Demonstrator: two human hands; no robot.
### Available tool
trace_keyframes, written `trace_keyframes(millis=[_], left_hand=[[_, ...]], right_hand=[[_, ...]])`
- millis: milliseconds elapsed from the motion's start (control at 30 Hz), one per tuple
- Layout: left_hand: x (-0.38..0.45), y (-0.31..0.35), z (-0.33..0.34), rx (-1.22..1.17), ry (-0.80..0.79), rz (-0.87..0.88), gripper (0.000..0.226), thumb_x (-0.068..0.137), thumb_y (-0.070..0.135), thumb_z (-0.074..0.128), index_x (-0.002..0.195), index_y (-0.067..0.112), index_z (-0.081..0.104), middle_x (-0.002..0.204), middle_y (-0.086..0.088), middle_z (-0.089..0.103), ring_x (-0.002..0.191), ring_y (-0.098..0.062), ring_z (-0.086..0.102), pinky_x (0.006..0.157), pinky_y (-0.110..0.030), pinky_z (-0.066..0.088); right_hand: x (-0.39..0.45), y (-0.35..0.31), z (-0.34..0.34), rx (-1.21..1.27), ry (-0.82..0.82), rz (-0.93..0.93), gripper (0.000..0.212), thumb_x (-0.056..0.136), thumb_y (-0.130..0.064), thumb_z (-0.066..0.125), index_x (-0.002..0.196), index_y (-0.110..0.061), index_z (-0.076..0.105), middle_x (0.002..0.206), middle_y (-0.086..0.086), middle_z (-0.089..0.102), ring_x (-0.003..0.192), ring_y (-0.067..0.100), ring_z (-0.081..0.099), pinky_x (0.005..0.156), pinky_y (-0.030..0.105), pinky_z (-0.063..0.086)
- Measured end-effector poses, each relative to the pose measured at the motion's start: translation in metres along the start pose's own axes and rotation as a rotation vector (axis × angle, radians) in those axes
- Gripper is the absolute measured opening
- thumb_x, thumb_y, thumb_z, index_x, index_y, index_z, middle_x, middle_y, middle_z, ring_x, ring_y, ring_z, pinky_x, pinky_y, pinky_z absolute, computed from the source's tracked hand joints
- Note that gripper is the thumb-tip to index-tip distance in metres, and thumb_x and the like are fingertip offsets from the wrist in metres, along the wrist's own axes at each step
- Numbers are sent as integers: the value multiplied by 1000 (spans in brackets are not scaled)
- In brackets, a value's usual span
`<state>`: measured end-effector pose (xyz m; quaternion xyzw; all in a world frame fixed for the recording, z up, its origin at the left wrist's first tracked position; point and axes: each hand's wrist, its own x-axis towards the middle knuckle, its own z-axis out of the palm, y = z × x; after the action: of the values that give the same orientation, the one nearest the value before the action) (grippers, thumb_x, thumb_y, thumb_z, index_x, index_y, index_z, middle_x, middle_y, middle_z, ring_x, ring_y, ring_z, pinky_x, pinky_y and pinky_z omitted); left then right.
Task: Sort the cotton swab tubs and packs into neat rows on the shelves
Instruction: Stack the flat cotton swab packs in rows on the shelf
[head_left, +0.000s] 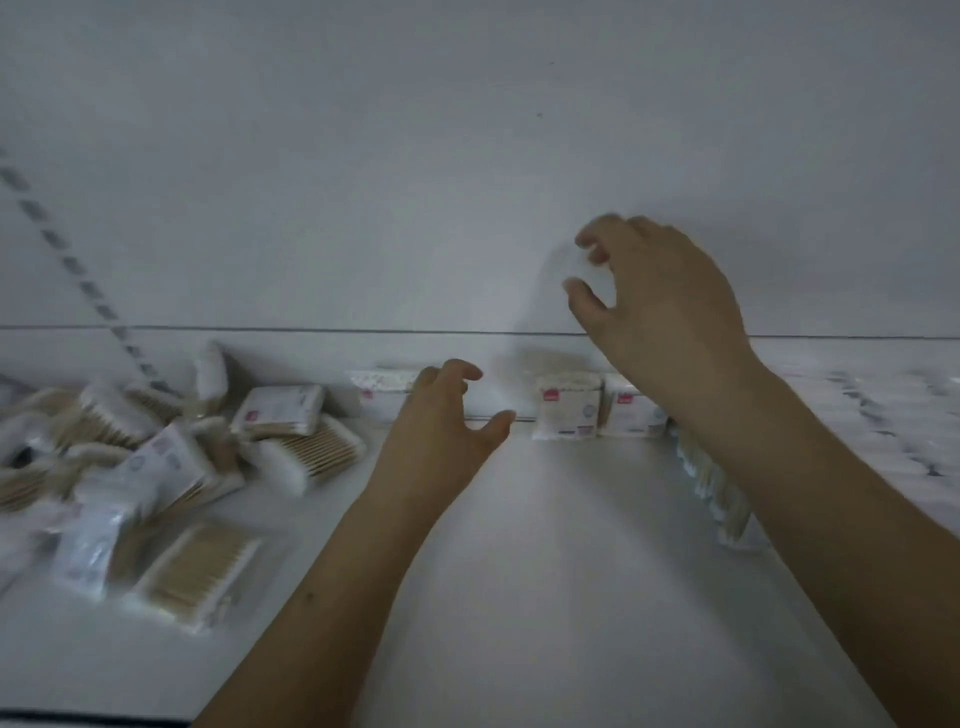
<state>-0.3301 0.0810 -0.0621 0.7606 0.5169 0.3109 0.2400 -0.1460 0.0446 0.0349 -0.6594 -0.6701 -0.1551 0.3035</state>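
On the white shelf (519, 571), a messy pile of cotton swab packs (156, 467) lies at the left, and two packs (597, 405) stand side by side at the back wall. The left hand (441, 415) floats over the shelf with loose, bent fingers, holding nothing. The right hand (660, 291) is up higher, fingers bent, and it looks empty too

The white shelf (545, 545) carries a loose heap of swab packs (130, 467) at nine o'clock, upright packs (569, 408) against the back wall at twelve, and a blurred row (711, 488) at three.
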Motion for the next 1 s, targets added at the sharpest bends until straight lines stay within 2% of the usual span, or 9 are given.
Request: trace_keyframes(millis=[167,367,467,567,633,700,767,867,1000], left_hand=[[-56,-33,-44,127,200,122,28,88,34,69,114,24,64,110,12,59,104,-6,56,88,-19,44],[-125,-106,-86,323,485,-58,33,86,30,71,116,21,63,112,8,57,104,-18,57,90,-30,47],[-136,-124,-88,415,452,-75,46,83,43,67,121,17,61,116,4,59,111,-20,56,93,-39,47],[-135,-122,-83,510,383,-159,58,79,55,60,130,27,56,127,11,56,127,-18,45,111,-43,32],[-134,-122,-82,515,313,-193,62,76,53,55,134,30,53,133,13,52,131,-17,40,115,-44,26],[-134,-123,-84,455,264,-199,65,74,46,52,136,29,50,137,12,50,133,-17,40,113,-43,31],[-135,-121,-85,411,231,-169,65,74,40,51,137,26,49,139,10,51,132,-15,44,106,-40,39],[-142,-115,-85,314,275,-161,55,78,37,53,132,27,52,135,13,55,122,-9,54,96,-28,47],[-150,-112,-89,155,375,-157,39,91,47,49,126,31,59,122,22,63,108,2,60,87,-21,49]], right_hand=[[10,-71,43,350,56,-137,38,95,-29,57,131,-17,52,122,0,57,105,19,56,83,36,49],[-15,-142,121,468,-79,-311,33,91,-39,60,113,-15,56,108,2,59,96,23,58,73,37,49],[-47,-154,160,394,-182,-335,52,88,-57,48,113,-11,52,107,6,56,96,27,56,75,36,45],[-61,-149,181,375,-282,-320,75,80,-74,45,118,-9,50,111,9,55,101,30,55,85,39,46],[-61,-148,185,396,-284,-297,85,74,-80,48,119,-8,50,112,10,56,102,30,54,84,40,48],[-63,-149,186,393,-310,-326,91,71,-81,52,123,-6,50,115,12,57,104,32,54,86,43,49],[-64,-147,189,400,-341,-343,83,73,-68,63,126,-6,47,117,13,57,106,33,54,85,42,49],[-56,-142,188,468,-330,-285,60,78,-28,71,128,-9,43,118,12,58,106,32,56,77,38,48],[-52,-138,183,549,-243,-193,39,85,-16,61,121,-18,45,111,5,60,91,29,57,60,31,37]])
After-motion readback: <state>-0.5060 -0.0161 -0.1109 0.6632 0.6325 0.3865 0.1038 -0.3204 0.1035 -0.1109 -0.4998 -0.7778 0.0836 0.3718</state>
